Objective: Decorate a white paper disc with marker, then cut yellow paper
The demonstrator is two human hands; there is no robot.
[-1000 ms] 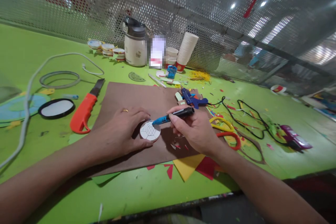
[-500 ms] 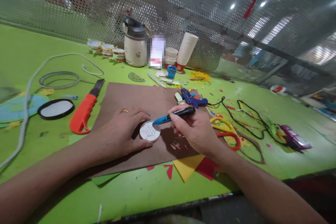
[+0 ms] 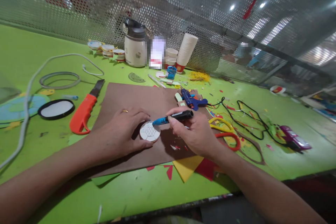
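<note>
A small round white disc [image 3: 149, 133] with black crossing lines and dots drawn on it lies on a brown sheet [image 3: 126, 98]. Thumb and fingers of my left hand [image 3: 126, 127] close around its left edge. In my right hand [image 3: 193, 129] is a blue and black marker pen [image 3: 168, 118], gripped between thumb and fingers and held slanted. Its blue tip end meets the upper right part of the disc; whether it touches the surface is hard to tell. Scraps of coloured paper [image 3: 175, 147] lie beside the disc, below my right hand.
An orange-handled saw or knife [image 3: 83, 113] lies left of the sheet. Right of it are a blue glue gun [image 3: 193, 99], its black cord [image 3: 244, 119] and scissors [image 3: 228, 136]. Behind stand a flask [image 3: 135, 47], stacked paper cups [image 3: 187, 50] and a blue paint jar [image 3: 171, 72].
My right hand and the marker's rear end have shifted slightly left and down. The pen tip stays at the disc's upper right; my left hand keeps its place.
</note>
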